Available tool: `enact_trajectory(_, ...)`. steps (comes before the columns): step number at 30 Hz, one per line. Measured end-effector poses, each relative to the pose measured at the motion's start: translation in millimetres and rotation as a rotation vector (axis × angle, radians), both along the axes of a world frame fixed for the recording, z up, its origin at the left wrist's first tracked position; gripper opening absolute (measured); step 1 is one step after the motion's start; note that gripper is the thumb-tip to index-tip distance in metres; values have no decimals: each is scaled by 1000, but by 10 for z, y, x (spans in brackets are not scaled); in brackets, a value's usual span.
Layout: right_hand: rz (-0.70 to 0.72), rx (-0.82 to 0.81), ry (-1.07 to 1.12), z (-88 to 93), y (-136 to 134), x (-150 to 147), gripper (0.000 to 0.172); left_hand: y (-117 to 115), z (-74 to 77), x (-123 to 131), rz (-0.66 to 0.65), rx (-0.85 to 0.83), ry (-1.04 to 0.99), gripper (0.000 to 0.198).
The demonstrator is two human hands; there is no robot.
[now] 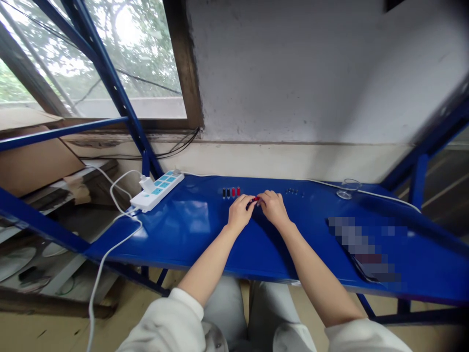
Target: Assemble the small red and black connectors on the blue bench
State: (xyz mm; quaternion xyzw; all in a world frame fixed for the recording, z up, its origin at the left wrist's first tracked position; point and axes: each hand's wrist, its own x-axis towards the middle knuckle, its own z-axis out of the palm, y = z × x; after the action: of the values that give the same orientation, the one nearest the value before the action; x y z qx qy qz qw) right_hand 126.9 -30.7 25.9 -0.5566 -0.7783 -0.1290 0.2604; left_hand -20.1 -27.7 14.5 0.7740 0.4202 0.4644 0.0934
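**A small red part [254, 199] between two hands on a blue metal bench [176, 239]**

The person sits at the bench, in front of a plaster wall [293, 83]. Far to the left of the hands is a window [110, 58], crossed by a blue steel frame [113, 93], and a sheet of cardboard [32, 161] leans below it. The bench runs across in front of the person, and both forearms reach over its front edge.

On the bench, well to the left of the hands, lies a white power strip [157, 191] with blue sockets. Its white cable [106, 259] goes over the bench edge and down. Well to the right of the hands is a flat object [366, 249], but it is blurred and I cannot tell what it is. Beyond it, by the wall, stands a small clear glass piece [348, 189], and a thin white cable [381, 196] passes just beside it.

Just ahead of the hands and a little to the left stands a row of four small pegs [230, 192], two black and two red. Ahead and to the right lie smaller dark pieces [295, 192].

The left hand [240, 212] and the right hand [274, 208] are almost touching, with palms down and fingers curled nearly closed. Their fingertips meet on the small red part and pinch it between them, just above the bench. The fingers hide most of it.
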Motion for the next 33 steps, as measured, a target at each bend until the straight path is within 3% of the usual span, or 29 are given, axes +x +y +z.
enact_trajectory(6,60,-19,109,-24,31,1,22,36,-28,11,35,-51,-102,15)
enact_trajectory(14,-90,-142,325,-76,12,47,28,59,6,17,72,-120,-408,17)
enact_trajectory(18,-56,-193,303,-110,30,64,26,37,31,18,24,-152,-453,19)
enact_trajectory(23,-147,-206,322,-128,44,75,27,45,1,26,-2,-188,-488,21)
enact_trajectory(28,-44,-178,338,-173,69,87,27,69,-48,45,-73,-284,-533,24)
enact_trajectory(33,-43,-135,338,-192,86,100,28,78,-79,49,-123,-336,-517,23)
